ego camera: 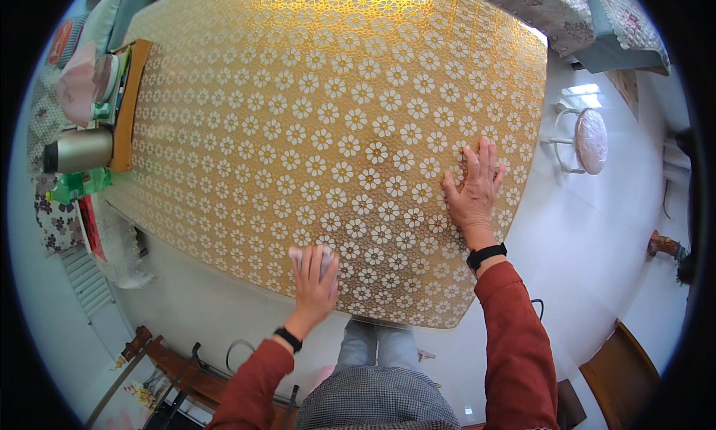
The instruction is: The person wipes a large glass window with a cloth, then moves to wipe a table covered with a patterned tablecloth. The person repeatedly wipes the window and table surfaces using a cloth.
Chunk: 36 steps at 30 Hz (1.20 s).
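My left hand point(314, 284) presses a crumpled pale cloth point(298, 254) against the table near its front edge. Most of the cloth is hidden under the fingers. Farther right, my right hand point(475, 192) lies flat on the table with its fingers spread and nothing in it. Beneath both hands is a gold table cover point(268, 167) with a pattern of white flowers. Bright light reflects off its far end.
At the left edge stand a wooden tray point(137, 105), a metal thermos point(84, 150), and a green plastic bottle point(81, 185). A round stool point(590, 141) with a plastic-wrapped seat is on the right. A wooden chair point(621, 368) stands at lower right.
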Available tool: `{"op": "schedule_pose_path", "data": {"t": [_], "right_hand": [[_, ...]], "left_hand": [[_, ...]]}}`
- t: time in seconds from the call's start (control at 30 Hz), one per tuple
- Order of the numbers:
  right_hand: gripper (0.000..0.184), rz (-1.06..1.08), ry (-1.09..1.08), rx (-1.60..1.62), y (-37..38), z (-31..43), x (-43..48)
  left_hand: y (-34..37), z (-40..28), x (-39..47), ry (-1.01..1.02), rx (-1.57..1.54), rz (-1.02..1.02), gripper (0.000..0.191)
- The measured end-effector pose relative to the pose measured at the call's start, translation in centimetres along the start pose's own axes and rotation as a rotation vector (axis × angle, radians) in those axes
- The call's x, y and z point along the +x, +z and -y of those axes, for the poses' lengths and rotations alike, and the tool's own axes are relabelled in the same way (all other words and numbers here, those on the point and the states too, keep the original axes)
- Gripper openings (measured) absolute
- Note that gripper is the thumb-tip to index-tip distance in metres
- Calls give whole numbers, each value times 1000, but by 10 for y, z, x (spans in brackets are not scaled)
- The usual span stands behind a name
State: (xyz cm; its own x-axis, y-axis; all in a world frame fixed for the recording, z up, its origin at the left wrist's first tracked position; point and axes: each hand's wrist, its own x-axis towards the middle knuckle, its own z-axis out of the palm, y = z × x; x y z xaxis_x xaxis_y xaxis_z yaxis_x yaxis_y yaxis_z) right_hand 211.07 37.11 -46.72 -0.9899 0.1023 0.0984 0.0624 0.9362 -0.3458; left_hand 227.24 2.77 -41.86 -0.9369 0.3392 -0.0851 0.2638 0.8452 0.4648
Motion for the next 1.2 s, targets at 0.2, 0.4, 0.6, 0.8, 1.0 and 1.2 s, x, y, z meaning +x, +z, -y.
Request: {"op": "schedule_pose_path", "data": {"t": [0.2,0.4,0.6,0.8,1.0,1.2], "right_hand": [[58,12,8,6,-1,-1,1],[57,11,-4,-1,1,-3,1],[55,12,3,-1,0,-4,0],[54,30,25,24,-2,-4,3],[55,30,21,28,-2,-2,3],[55,-2,-8,6,-1,-5,2]], "left_hand": [[-3,29,53,32,116,54,50],[-10,67,254,169,172,-172,50],[-5,55,117,-66,134,-41,49],[-8,11,-45,-222,178,77,52],[-25,81,153,-50,214,-119,51],[-41,116,252,57,342,-194,51]]}}
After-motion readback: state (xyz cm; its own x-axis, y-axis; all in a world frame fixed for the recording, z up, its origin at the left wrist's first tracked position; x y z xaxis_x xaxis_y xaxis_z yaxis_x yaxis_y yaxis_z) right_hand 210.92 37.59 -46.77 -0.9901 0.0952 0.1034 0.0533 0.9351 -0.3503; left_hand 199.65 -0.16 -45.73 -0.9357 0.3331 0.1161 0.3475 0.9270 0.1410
